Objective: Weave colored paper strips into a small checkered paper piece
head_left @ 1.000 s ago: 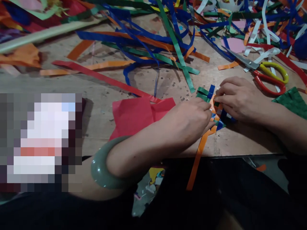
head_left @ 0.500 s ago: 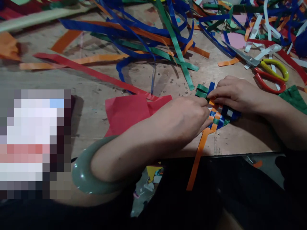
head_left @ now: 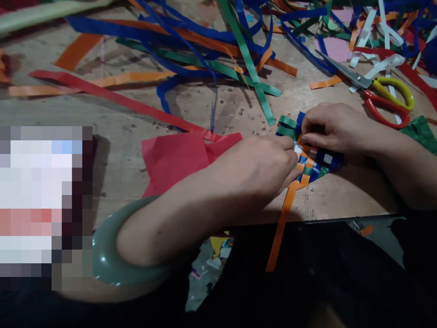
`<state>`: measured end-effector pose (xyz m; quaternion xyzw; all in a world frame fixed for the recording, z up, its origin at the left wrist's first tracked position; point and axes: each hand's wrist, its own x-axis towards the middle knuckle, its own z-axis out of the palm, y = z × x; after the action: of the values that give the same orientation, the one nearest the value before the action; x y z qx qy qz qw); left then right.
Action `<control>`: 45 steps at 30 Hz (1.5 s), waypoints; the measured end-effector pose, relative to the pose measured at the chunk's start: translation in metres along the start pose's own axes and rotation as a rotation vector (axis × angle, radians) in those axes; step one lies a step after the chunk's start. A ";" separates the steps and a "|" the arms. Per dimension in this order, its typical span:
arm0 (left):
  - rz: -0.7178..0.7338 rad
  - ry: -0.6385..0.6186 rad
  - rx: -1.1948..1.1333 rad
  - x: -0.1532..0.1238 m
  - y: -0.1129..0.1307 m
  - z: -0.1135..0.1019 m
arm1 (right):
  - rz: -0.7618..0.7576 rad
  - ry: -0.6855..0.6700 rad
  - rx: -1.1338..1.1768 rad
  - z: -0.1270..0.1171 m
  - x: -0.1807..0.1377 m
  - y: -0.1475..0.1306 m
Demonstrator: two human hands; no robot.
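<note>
A small piece woven from blue, orange, green and white strips [head_left: 307,171] lies near the table's front edge. My left hand [head_left: 268,161] is closed on its left side, thumb and fingers pinching the weave. At its upper right, my right hand [head_left: 327,127] pinches the weave near an orange strip; its fingertips are partly hidden. A long orange strip end [head_left: 282,228] hangs from the piece over the table edge. Part of the weave is covered by both hands.
Scissors [head_left: 372,89] with yellow and red handles lie beyond my right hand. Red cloth-like material [head_left: 174,157] lies beside my left forearm. Loose blue strips [head_left: 123,34] and a red strip [head_left: 112,98] spread across the table [head_left: 123,177].
My right hand has shifted slightly up and left over the weave, uncovering more of it. My left hand keeps its pinch. The view has moved a little.
</note>
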<state>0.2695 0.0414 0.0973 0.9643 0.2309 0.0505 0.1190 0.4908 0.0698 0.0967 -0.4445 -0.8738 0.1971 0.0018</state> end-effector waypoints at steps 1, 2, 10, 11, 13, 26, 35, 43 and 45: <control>0.002 0.002 -0.002 -0.001 -0.001 0.000 | 0.006 0.000 -0.003 0.000 0.000 0.000; 0.009 0.014 -0.006 -0.001 -0.001 0.001 | 0.011 0.000 -0.004 0.000 0.001 0.000; -0.035 -0.045 -0.046 0.001 0.002 -0.002 | 0.034 -0.068 -0.049 -0.005 0.003 -0.009; -0.047 -0.062 -0.046 0.002 0.002 -0.003 | 0.065 -0.095 -0.057 -0.006 0.004 -0.011; -0.060 -0.078 -0.044 0.002 0.003 -0.004 | 0.119 -0.136 -0.065 -0.008 0.004 -0.015; 0.047 -0.105 0.031 0.003 0.000 -0.006 | 0.095 -0.083 -0.031 -0.006 0.005 -0.015; 0.047 -0.078 0.040 0.001 0.000 -0.001 | 0.080 -0.091 -0.056 -0.008 0.004 -0.017; -0.033 -0.083 0.002 0.004 0.002 -0.002 | -0.023 -0.031 -0.011 -0.003 -0.001 -0.009; -0.045 -0.094 -0.006 0.004 0.003 -0.002 | -0.023 -0.021 0.043 -0.002 -0.003 -0.003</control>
<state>0.2742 0.0414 0.1000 0.9599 0.2464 0.0033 0.1335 0.4912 0.0664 0.1003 -0.4321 -0.8744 0.2206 0.0046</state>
